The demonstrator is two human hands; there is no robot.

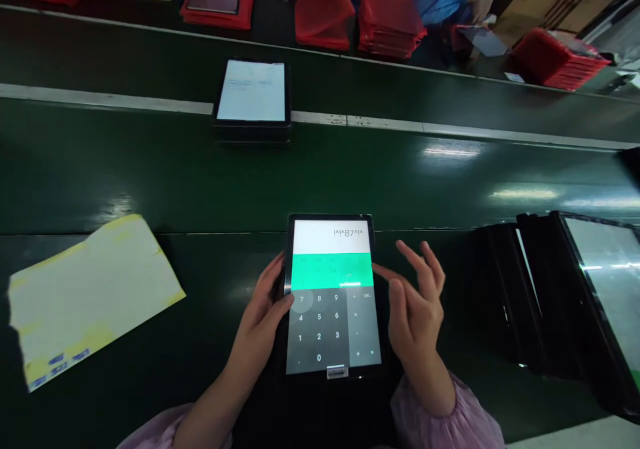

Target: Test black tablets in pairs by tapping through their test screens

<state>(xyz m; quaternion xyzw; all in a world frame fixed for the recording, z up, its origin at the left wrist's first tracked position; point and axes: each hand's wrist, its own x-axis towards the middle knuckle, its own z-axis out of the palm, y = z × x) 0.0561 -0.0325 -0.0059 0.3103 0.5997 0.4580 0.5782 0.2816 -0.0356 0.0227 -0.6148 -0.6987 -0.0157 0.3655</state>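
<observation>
Left hand grips the tablet by its left edge, flat on the desk up front; right hand hovers open, spread wide. Probably best tapping keys lightly with one fingertip.

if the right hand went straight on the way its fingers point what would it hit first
Probably the tablet: the right hand points up and left at the green band by the screen's right edge. How high it hovers is unclear.
</observation>
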